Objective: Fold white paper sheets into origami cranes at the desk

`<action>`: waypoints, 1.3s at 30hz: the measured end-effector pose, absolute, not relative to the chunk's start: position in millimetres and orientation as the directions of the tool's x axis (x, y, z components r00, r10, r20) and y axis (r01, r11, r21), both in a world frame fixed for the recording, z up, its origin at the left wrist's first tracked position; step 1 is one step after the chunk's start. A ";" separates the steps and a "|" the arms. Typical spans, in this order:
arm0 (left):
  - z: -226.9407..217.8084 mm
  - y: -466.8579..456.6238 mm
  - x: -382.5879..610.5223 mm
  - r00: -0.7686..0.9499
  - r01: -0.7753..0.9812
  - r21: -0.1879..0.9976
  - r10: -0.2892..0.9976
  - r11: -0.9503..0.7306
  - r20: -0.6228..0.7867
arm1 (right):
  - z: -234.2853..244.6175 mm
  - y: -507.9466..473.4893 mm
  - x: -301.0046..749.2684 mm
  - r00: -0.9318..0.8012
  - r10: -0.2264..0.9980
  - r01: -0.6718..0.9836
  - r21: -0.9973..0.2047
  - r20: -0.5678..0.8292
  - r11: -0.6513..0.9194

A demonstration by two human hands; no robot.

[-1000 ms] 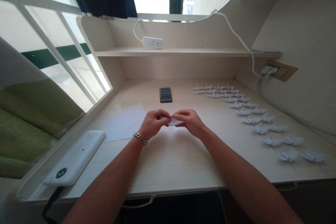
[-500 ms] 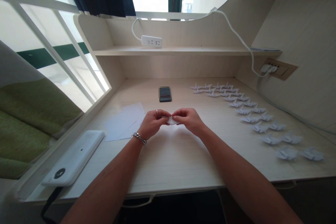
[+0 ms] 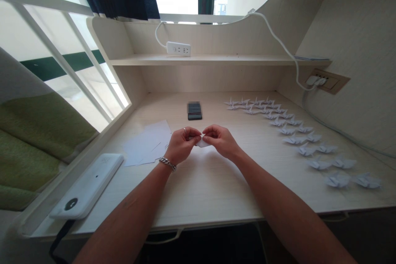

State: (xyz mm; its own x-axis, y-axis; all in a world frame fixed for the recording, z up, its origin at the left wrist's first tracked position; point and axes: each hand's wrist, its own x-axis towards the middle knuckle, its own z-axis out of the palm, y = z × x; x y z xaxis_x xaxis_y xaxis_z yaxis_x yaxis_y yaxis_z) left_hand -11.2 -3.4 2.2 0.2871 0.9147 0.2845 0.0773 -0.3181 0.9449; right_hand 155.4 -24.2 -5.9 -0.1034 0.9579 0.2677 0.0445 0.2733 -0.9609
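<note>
A small folded piece of white paper (image 3: 203,143) is pinched between my two hands over the middle of the desk. My left hand (image 3: 182,143), with a ring and a chain bracelet, has its thumb and forefinger closed on the paper's left side. From the right, my right hand (image 3: 222,140) grips the other side with thumb and fingertips. The fingers cover most of the paper, so its exact folds are hidden. Loose sheets of white paper (image 3: 145,142) lie to the left of my left hand. Several folded paper cranes (image 3: 287,130) stand in rows on the right.
A dark, partly pixelated object (image 3: 194,111) lies beyond my hands. A white oblong device (image 3: 89,185) with a black strap rests at the left front. Above the desk runs a shelf (image 3: 216,61) bearing a power strip (image 3: 178,48). A white cable (image 3: 280,41) hangs at the right.
Both hands keep hold of the folded paper. The fingers have shifted slightly, and my right hand and wrist sit a little higher.
</note>
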 end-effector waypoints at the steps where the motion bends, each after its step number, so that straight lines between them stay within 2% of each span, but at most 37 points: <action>1: 2.0 -3.8 -11.1 0.281 0.095 0.939 0.914 -0.331 0.294 | -6.6 -24.1 155.3 -0.116 0.960 0.084 -0.961 0.254 0.264; 5: 1.8 -3.9 -11.0 0.289 0.132 0.931 0.911 -0.342 0.294 | -6.4 -25.0 156.0 -0.125 0.972 0.290 -0.930 0.198 0.227; 11: 0.6 -1.7 -11.9 0.326 0.096 0.950 0.911 -0.296 0.251 | -3.8 -26.8 157.1 -0.093 0.976 0.380 -0.899 0.198 0.219; 23: -0.7 1.3 -11.6 0.251 0.026 0.961 0.932 -0.275 0.260 | -6.1 -21.6 159.7 -0.149 0.976 0.128 -0.976 0.157 0.176; 28: 1.7 2.5 -14.5 0.248 0.022 0.965 0.937 -0.260 0.247 | -5.3 -21.7 161.5 -0.202 0.977 0.032 -0.996 0.074 0.082; 32: 1.8 3.9 -17.2 0.271 0.056 0.965 0.934 -0.255 0.231 | -3.0 -22.3 166.5 -0.257 0.965 0.095 -0.992 0.052 0.079; 39: -1.5 2.6 -17.0 0.355 0.119 0.948 0.904 -0.296 0.238 | -12.0 -21.7 161.3 -0.201 0.972 0.344 -0.919 0.126 0.190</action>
State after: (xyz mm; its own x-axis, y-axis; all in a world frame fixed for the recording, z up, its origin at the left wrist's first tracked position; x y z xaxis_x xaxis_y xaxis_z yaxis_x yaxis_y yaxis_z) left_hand -17.0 2.6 -1.5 0.3547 0.9042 0.2381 0.1191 -0.2962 0.9477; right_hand 161.3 -21.7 -12.0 -0.2007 0.9716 0.1257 0.3443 0.1901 -0.9194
